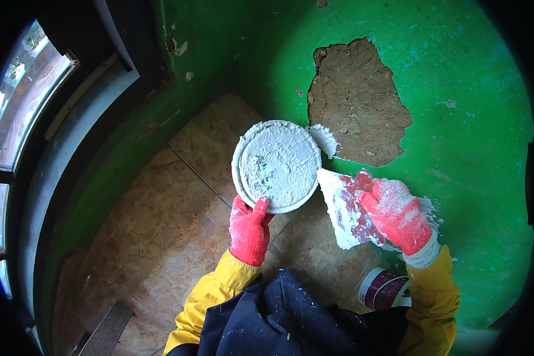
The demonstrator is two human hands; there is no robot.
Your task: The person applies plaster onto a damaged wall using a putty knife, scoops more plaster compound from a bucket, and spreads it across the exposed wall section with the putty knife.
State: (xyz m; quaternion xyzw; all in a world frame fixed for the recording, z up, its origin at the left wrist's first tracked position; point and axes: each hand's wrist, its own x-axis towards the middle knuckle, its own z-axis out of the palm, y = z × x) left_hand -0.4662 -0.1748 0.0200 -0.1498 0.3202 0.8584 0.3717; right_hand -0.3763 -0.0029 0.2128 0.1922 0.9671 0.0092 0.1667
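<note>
Your left hand (249, 231) has the paste-smeared lid (282, 169) by its near rim; your right hand (399, 215) grips the scraper (343, 209), both near the bare wall patch (362, 104). Lid's probably light, stiff, slick; grab the rim.

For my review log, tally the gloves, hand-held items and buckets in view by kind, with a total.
Pinkish-red fabric gloves, on the left hand and right hand: 2
Round, rimmed white disc coated in white paste: 1
Flat reddish scraper smeared with white paste: 1
White-and-purple round bucket, partly hidden: 1
Total: 5
</note>
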